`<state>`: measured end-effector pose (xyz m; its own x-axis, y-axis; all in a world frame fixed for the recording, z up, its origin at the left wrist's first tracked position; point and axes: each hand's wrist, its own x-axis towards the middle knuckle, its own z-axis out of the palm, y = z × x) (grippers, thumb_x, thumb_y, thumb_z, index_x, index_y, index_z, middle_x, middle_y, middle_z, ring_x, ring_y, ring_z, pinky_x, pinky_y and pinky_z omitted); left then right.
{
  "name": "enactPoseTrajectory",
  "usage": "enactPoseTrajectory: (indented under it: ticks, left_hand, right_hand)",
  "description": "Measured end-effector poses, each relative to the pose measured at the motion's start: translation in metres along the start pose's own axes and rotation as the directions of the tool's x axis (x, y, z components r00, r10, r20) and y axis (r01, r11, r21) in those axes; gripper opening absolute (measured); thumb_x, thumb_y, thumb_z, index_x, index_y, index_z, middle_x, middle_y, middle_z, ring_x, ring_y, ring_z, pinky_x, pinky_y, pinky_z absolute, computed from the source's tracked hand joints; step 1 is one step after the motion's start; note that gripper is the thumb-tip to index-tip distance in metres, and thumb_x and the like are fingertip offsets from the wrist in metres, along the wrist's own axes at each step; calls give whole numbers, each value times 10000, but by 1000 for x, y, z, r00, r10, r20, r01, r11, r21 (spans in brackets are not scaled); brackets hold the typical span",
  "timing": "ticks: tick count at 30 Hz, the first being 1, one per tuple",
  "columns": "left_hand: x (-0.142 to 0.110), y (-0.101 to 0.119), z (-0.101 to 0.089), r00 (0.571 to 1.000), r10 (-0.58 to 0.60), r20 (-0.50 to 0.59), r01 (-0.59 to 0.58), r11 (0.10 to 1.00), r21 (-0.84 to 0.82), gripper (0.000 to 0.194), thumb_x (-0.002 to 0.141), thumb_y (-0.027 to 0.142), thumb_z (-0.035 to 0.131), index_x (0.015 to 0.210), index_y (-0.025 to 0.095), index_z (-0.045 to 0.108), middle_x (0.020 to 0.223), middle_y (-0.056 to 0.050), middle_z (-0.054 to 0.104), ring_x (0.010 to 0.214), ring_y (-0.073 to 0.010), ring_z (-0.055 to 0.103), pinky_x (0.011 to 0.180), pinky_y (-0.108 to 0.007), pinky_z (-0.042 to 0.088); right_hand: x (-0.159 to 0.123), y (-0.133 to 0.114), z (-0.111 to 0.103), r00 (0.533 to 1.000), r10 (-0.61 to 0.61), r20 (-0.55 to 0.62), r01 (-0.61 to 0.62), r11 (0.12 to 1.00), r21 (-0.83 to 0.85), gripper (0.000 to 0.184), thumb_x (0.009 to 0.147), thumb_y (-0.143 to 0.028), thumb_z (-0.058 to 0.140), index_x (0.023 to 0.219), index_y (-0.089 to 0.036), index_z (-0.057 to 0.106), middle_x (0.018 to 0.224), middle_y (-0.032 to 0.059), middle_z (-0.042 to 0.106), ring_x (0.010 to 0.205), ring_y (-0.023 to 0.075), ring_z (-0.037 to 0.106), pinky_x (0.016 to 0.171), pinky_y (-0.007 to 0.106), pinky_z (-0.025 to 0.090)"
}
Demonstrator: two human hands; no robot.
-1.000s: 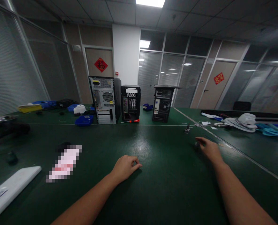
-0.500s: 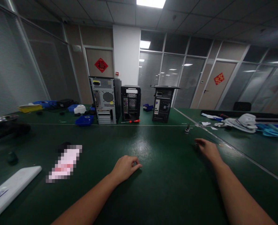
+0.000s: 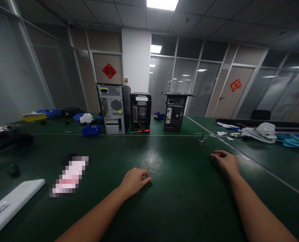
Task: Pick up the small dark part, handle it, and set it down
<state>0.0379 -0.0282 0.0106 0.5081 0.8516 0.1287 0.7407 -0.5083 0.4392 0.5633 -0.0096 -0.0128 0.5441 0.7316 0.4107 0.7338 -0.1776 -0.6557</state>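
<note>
My left hand (image 3: 135, 180) rests on the green tabletop (image 3: 174, 201), fingers loosely curled and a gap between thumb and forefinger. Nothing shows in it. Over to the right, my right hand (image 3: 225, 162) is low over the table with its fingertips drawn together. Whatever it may hold is hidden beneath the fingers. A small stack of dark metal parts (image 3: 201, 139) stands upright on the table, just beyond the right hand and to its left, not touching it.
Three computer cases (image 3: 116, 109) stand along the back. A red-handled screwdriver (image 3: 144, 130) lies before the middle one. Left are a blue tray (image 3: 91, 130), a white slab (image 3: 15, 203) and a blurred-out pink item (image 3: 70, 178). Right lie a white cap (image 3: 264, 131) and a metal seam strip (image 3: 250, 158).
My right hand has shifted slightly down and right. The small metal piece seen at its fingertips earlier no longer shows. My left hand has stayed in place.
</note>
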Motion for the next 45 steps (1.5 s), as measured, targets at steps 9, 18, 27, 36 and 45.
enactPoseTrajectory:
  ticks: [9, 18, 27, 36, 45]
  left_hand:
    - [-1, 4, -5, 1000, -8, 21, 8, 1000, -8, 286, 909, 489, 625, 910, 239, 763, 729, -5, 677, 686, -164, 602, 587, -239, 333]
    - [-1, 4, -5, 1000, 0, 24, 1, 1000, -12, 287, 917, 489, 616, 929, 241, 760, 754, -6, 689, 716, -171, 622, 613, -248, 360]
    - [-1, 3, -4, 1000, 8, 12, -7, 1000, -18, 287, 916, 494, 620, 912, 243, 759, 748, -4, 688, 690, -162, 609, 599, -245, 335]
    - [-1, 5, -6, 1000, -5, 28, 5, 1000, -1, 270, 913, 479, 630, 918, 241, 758, 743, -5, 683, 693, -167, 610, 598, -246, 337]
    - [-2, 6, -7, 999, -9, 33, 9, 1000, -17, 280, 917, 487, 624, 917, 242, 758, 747, -4, 678, 696, -168, 606, 606, -246, 338]
  right_hand:
    - [-6, -2, -2, 998, 3, -63, -9, 996, -94, 484, 787, -588, 615, 989, -184, 790, 921, 128, 772, 840, 298, 705, 724, 389, 508]
    - [-5, -1, -3, 984, -180, 3, 176, 958, -226, 479, 888, -511, 503, 1104, -181, 775, 1049, 132, 758, 941, 311, 689, 828, 414, 498]
    - [-6, -6, -4, 985, -173, 4, 169, 961, -216, 443, 854, -495, 550, 1085, -183, 762, 1007, 100, 756, 934, 284, 691, 856, 409, 507]
    - [-7, -7, -6, 963, -269, 23, 262, 910, -321, 433, 881, -481, 510, 1058, -195, 783, 1065, 103, 744, 928, 284, 685, 832, 402, 508]
    - [-6, -3, -2, 950, -305, 73, 310, 880, -358, 423, 911, -410, 495, 1140, -180, 766, 1102, 123, 700, 924, 270, 677, 866, 393, 503]
